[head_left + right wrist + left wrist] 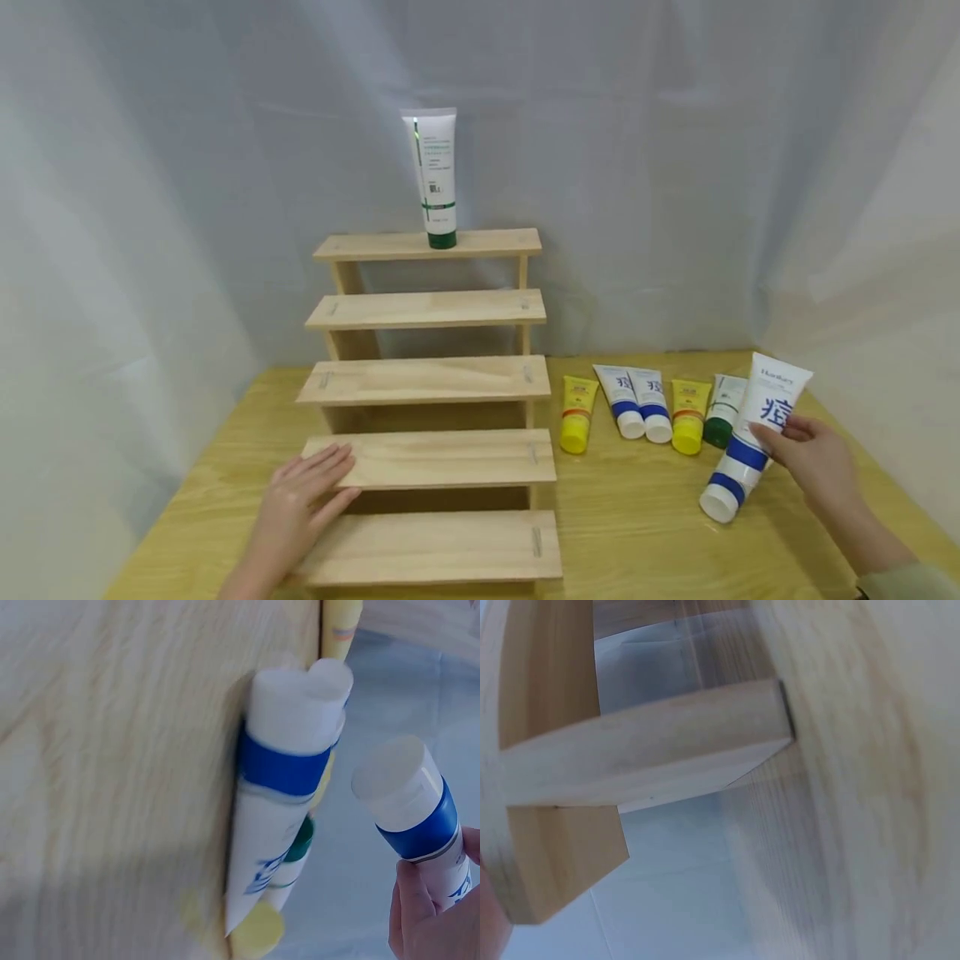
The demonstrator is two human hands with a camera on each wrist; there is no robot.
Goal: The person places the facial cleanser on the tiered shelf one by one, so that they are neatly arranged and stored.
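Observation:
My right hand grips a white squeeze tube with a blue band, raised cap-down at a slant on the right. Behind it lies a similar blue-banded tube, partly hidden in the head view, where its white cap shows. My left hand rests with fairly straight fingers on the left end of a wooden stepped shelf's second-lowest board, thumb near its front edge. The left wrist view shows mostly the shelf's wooden underside. A white tube with a green cap stands cap-down on the top board.
Right of the shelf lie a yellow tube, two white-and-blue tubes, another yellow tube and a green-capped white tube. The wooden table ends at pale curtain-like sheeting behind and at both sides.

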